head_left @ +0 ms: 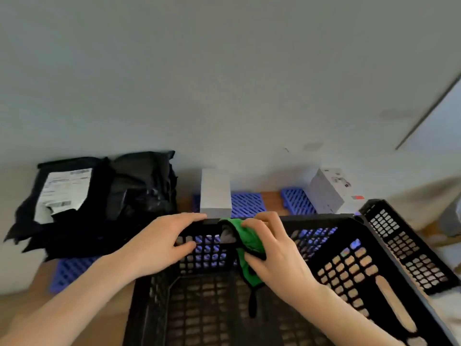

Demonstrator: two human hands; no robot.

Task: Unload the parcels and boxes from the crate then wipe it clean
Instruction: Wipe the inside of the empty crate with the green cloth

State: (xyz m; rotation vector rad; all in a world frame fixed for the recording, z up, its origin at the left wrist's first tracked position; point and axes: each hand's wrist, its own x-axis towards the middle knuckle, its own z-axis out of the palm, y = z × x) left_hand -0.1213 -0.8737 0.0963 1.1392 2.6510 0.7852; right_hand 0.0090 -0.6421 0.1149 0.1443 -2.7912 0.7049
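You are looking at a dim, flat-lit scene with a cool grey cast. Soft light is falling on the wall (224,71), brightest at the upper right of the frame. Wide-angle distortion is bending the lower corners, and slight blur is softening the whole frame, leaving the parcel label (62,193) unreadable.

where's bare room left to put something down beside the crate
Free: the bare wooden surface left of the crate, below the blue mats, and a narrow strip between the two blue mats behind the rim. Crowded: black parcels far left, white boxes behind, and both hands, left and right, at the far rim.
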